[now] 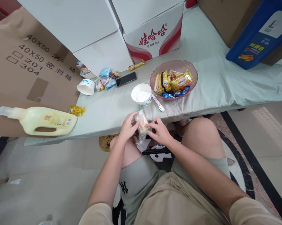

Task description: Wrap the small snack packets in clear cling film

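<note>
Between my two hands, at the table's front edge, is a small snack packet in clear, crinkled plastic. My left hand grips its left side with bent fingers. On the other side my right hand pinches the packet's right edge with thumb and fingertips. Just beyond stands a white paper bowl with something white inside. A white folding utility knife, or a similar slim white tool, lies against the bowl's right side. Behind it a pink ribbed plastic bowl holds several wrapped snacks.
A black phone, small snack packets and another paper bowl lie to the left. Nearer left are a yellow bottle on its side and a yellow packet. White cartons line the back; a blue jug stands right.
</note>
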The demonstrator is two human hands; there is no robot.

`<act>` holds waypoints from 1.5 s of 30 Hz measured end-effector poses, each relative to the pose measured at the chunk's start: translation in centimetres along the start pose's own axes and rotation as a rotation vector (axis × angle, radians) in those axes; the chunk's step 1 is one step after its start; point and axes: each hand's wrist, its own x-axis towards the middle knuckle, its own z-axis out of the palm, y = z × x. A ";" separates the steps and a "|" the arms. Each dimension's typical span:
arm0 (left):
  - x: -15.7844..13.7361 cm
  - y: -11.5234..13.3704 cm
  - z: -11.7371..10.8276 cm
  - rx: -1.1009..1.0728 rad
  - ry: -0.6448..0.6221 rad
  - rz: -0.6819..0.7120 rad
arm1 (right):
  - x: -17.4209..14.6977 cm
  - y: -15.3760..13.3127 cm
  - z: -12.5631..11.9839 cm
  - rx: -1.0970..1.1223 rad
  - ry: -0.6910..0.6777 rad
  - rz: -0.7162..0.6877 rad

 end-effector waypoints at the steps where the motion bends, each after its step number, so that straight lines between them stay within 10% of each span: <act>1: 0.0 0.0 0.1 0.000 0.024 -0.016 | -0.1 0.1 0.1 -0.003 0.005 -0.027; 14: -0.7 1.0 4.0 -0.073 -0.142 0.129 | -0.1 0.7 -0.5 0.156 0.329 0.141; 26: -0.7 0.5 6.5 -0.363 0.093 0.341 | -0.9 0.9 -0.6 0.394 0.321 0.304; 32: -1.7 0.2 6.3 -0.591 0.189 0.160 | -1.1 0.2 -1.2 0.654 0.254 0.392; 39: -2.3 1.0 5.3 -0.902 -0.146 -0.151 | -1.4 -0.2 -2.0 0.342 0.256 0.127; 45: -1.8 1.3 5.3 -1.102 0.064 -0.232 | 0.1 0.5 -4.0 -0.223 0.395 -0.045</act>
